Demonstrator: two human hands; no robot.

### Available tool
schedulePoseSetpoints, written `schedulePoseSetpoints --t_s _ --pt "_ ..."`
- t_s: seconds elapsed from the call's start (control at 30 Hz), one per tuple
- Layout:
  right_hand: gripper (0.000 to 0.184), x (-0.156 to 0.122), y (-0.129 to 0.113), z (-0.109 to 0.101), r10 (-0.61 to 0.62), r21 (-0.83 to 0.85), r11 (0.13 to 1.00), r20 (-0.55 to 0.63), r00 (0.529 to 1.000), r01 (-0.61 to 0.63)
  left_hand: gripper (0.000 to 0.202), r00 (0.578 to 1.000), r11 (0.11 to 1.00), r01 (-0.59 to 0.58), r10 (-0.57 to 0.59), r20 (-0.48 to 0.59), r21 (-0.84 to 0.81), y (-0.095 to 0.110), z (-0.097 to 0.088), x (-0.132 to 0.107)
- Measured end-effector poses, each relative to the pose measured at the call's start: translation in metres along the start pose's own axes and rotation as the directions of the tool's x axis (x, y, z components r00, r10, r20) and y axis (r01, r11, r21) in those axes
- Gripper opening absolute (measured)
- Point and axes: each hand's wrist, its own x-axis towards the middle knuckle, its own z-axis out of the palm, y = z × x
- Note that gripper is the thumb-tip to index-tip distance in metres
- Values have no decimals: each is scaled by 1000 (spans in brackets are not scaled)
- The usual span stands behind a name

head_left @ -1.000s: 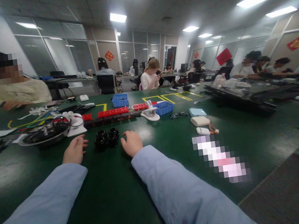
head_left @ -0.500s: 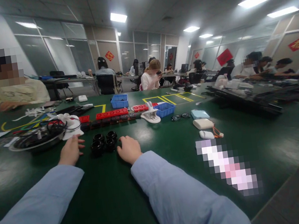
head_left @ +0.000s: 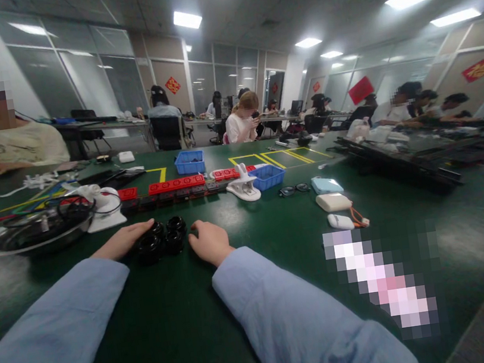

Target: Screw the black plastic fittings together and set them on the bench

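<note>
Several glossy black round pieces [head_left: 162, 239], ring-like on top, stand in a tight cluster on the green table. Their exact kind is hard to make out. From the left, my left hand [head_left: 123, 239] reaches to the cluster with its fingers stretched out, the tips at the back left piece and seemingly touching it. Just right of the cluster, my right hand [head_left: 209, 241] rests on the tabletop, fingers loosely bent and thumb apart, holding nothing that shows. A small gap separates it from the pieces.
Behind the hands lies a long strip with red blocks [head_left: 176, 184], beside a white clip stand [head_left: 243, 184] and blue bins [head_left: 189, 162]. A metal bowl [head_left: 37, 241] with cables sits left. Glasses [head_left: 293, 190] and small cases [head_left: 334, 201] lie right. Co-workers sit around.
My left hand has moved right onto the back of the black pieces, its fingers now straighter. The view has shifted slightly; my right hand stays nearly in place, a little apart from them.
</note>
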Motion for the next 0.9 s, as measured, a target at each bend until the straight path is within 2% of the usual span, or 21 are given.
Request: schedulePoseSetpoints --t_s 0.13,0.23,0.37,0.5,0.7,0.8,0.9 --pt "26 3 2 0 -4 10 1000 22 1000 4 39 984 993 78 -63 165 -90 -2 0 1" --pt "24 3 2 -1 -13 12 1000 33 999 13 49 973 985 113 -83 215 -131 1 -1 -1" --pt "23 2 2 -2 -20 10 1000 41 999 20 51 964 980 119 -76 255 -157 7 -2 -6" --pt "23 1 2 -2 -23 7 1000 45 999 23 49 966 985 137 -110 235 -101 11 0 -6" --pt "22 1 2 -3 -24 6 1000 50 998 23 33 976 994 107 -111 189 27 10 -2 0" --pt "22 1 2 -3 -22 8 1000 53 998 22 39 984 992 71 -86 157 100 3 -8 3" --pt "22 0 3 -4 -23 11 1000 57 998 23 54 993 983 33 -53 105 180 -4 -14 3"
